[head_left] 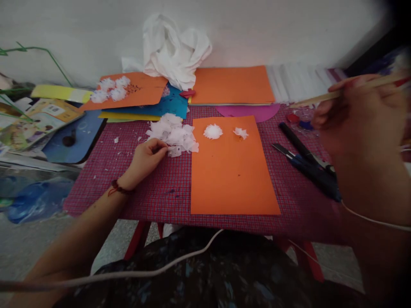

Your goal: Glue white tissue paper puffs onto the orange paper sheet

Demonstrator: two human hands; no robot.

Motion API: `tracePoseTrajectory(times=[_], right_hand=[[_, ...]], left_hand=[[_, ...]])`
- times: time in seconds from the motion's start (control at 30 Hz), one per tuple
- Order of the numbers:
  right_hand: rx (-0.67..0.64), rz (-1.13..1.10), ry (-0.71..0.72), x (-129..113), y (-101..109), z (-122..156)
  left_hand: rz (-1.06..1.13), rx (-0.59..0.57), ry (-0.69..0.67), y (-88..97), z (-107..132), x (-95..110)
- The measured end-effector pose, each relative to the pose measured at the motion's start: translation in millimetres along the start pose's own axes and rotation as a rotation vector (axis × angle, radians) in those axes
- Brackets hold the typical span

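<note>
My left hand (148, 155) is closed in a pinch on a small piece of white tissue paper (174, 151), at the edge of a loose pile of tissue pieces (171, 130). Just right of the pile lies an upright orange sheet (236, 175). On its upper part sit a full, fluffy white paper tuft (213, 131) and a smaller, crumpled one (240, 133). Raised at the right, my right hand (359, 107) grips a thin wooden stick (321, 98), its tip pointing left. Below that hand are small pots of red paint (292, 118) and blue paint (306, 124).
A utility knife (308, 171) with its blade out and dark-handled scissors (297, 141) lie right of the sheet. Behind are an orange card with white tufts (128, 90), crumpled white cloth or paper (173, 47) and an orange stack (234, 85). A cable (154, 271) crosses my lap.
</note>
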State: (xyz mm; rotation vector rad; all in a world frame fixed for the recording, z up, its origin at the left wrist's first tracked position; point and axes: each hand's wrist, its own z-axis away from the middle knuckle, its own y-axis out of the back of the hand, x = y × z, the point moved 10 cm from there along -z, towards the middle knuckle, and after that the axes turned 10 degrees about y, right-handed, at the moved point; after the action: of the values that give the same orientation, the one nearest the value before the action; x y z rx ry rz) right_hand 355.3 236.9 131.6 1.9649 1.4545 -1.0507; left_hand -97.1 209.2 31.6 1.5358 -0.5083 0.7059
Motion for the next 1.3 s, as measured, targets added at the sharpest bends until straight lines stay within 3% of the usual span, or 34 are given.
tracePoseTrajectory(times=[0.13,0.2,0.3,0.4,0.47,0.53,0.63,0.77,0.87,1.07,1.3], right_hand=[[-0.009,-0.112,-0.107,21,-11,15],[-0.017,-0.107,-0.159,33,-18,23],[-0.103,-0.149,-0.198,47,-36,31],[-0.202,-0.157,-0.194,56,-53,34],[-0.241,-0.131,-0.200,63,-59,36],[-0.251,-0.099,-0.206,68,-59,39],[-0.239,-0.075,-0.200,72,-51,43],[-0.228,-0.071,-0.190,76,-43,49],[-0.206,-0.087,-0.196,79,-42,52],[-0.201,-0.064,-0.176,77,-47,57],[-0.204,-0.002,-0.141,72,-46,60]], left_hand=[[0.046,0.124,-0.002,9.5,-2,-6],[0.039,0.221,-0.070,26.2,3,6],[-0.053,0.322,-0.252,51.2,14,52],[-0.281,0.221,-0.357,41.9,16,107],[-0.269,0.149,-0.351,26.9,13,137],[-0.167,0.037,-0.334,-0.4,7,163],[-0.020,-0.213,-0.287,-59.4,-8,185],[0.131,-0.590,-0.192,-133.2,-26,184],[0.108,-0.648,-0.188,-157.3,-37,175],[0.079,-0.600,-0.184,-172.3,-46,159],[0.072,-0.466,-0.165,-154.7,-48,168]])
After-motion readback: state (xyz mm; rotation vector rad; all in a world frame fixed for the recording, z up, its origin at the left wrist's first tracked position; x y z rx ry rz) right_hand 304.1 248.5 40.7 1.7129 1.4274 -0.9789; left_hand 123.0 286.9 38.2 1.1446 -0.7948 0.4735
